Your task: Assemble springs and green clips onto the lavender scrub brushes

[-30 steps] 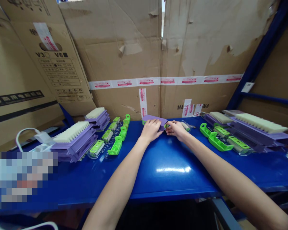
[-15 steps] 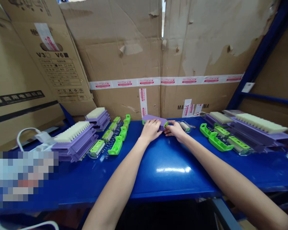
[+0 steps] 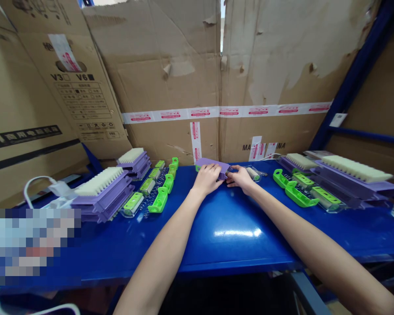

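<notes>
A purple plastic housing (image 3: 200, 162) lies at the middle back of the blue table, with a bit of green at its left end. My left hand (image 3: 209, 177) is closed over its front and top. At the housing's right end, my right hand (image 3: 241, 179) has its fingers bent together in a pinch; whatever is between them is too small and covered to make out. Close behind my right hand is a clear-cased part (image 3: 252, 173) with a pale body and green end.
To the left stand purple housings with cream bristles (image 3: 100, 180), battery-like green-topped blocks (image 3: 133, 202), springs (image 3: 151, 192) and green caps (image 3: 159, 201). On the right are more green caps (image 3: 298, 194) and bristled purple pieces (image 3: 354, 168). Cardboard (image 3: 170, 83) walls the back.
The green piece that showed at the housing's right end is no longer seen there; the end now looks purple and hollow. My right fingers have shifted slightly. My left hand stays on the housing.
</notes>
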`<state>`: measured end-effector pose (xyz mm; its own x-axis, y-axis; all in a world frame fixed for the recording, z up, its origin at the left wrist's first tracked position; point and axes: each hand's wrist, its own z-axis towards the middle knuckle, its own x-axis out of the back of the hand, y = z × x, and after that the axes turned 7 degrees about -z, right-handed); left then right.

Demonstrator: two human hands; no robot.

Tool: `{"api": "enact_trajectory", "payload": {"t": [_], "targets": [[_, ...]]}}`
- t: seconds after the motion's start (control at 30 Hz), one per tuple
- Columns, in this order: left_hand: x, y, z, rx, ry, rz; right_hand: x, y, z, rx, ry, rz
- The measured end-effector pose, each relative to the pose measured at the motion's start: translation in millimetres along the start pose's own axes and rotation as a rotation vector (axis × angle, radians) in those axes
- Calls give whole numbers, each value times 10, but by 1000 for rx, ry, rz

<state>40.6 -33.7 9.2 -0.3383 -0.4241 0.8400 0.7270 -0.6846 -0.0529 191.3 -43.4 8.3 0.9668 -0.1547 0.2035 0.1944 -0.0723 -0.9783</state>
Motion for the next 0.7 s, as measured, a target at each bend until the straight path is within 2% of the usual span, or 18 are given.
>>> {"api": "enact_trajectory", "payload": {"t": [0.27, 0.37, 0.5, 0.6, 0.7], "targets": [[-22, -11, 3, -2, 10, 1, 8, 61, 56, 70, 15, -149], [-40, -1, 8, 15, 19, 19, 59, 58, 78, 207, 93, -439], [-62, 4, 9, 94, 29, 69, 204, -14, 58, 453, 359, -941], [-59, -10, 4, 131, 23, 91, 310, -47, 38, 497, 521, -1155], [-40, -23, -3, 143, 16, 98, 367, -10, 46, 451, 529, -1328]]}}
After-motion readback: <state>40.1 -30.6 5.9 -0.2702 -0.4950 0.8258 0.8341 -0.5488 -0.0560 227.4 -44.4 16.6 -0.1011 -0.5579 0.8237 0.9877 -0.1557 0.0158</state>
